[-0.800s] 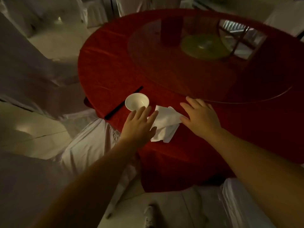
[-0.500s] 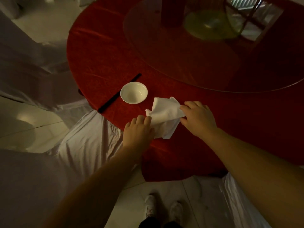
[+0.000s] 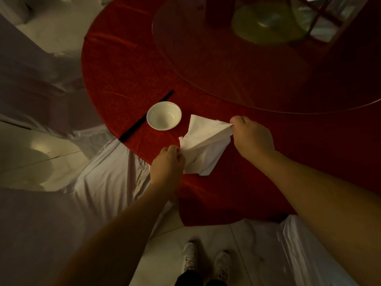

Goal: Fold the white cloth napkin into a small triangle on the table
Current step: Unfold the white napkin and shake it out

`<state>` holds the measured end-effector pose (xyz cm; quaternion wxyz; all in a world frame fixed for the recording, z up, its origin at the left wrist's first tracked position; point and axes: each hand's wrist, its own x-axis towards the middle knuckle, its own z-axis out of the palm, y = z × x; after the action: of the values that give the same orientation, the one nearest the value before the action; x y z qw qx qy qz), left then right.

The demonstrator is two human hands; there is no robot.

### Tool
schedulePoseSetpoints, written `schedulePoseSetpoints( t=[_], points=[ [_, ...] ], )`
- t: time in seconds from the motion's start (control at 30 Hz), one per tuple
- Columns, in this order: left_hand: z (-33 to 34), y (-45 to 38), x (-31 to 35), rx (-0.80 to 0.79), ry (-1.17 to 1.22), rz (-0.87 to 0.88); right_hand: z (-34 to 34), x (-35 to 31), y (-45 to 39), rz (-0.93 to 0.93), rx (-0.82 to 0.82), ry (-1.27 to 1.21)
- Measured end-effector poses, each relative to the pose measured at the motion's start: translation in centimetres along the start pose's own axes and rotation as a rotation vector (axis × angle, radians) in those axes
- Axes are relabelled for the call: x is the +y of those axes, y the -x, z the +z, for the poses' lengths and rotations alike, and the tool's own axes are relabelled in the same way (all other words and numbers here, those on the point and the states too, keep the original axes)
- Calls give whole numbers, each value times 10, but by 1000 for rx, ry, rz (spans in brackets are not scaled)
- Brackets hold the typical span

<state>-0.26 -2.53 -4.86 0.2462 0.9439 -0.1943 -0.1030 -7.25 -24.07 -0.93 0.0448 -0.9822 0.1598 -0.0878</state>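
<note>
The white cloth napkin [image 3: 203, 144] is held stretched above the near edge of the round red table [image 3: 127, 79]. My left hand [image 3: 167, 164] pinches its near-left corner. My right hand [image 3: 252, 137] pinches its right corner. A taut fold line runs between the two hands. One flap points up toward the bowl and another hangs down toward the table edge.
A small white bowl [image 3: 164, 115] stands just left of the napkin, with black chopsticks [image 3: 146, 115] beside it. A glass turntable [image 3: 257, 65] covers the table's middle. White-covered chairs [image 3: 99, 178] stand at the left and lower right. My shoes [image 3: 206, 263] show on the floor.
Both hands went from resting flat on the napkin to pinching its corners. They lifted it and pulled apart, so the napkin now spreads wider between them.
</note>
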Motion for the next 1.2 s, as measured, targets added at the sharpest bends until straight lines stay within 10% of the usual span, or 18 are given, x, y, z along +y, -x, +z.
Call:
schedulePoseSetpoints(
  t=[1.2],
  points=[
    [-93,23,159,-39,611,502,-318,45,17,-177,507,-114]
  ],
)
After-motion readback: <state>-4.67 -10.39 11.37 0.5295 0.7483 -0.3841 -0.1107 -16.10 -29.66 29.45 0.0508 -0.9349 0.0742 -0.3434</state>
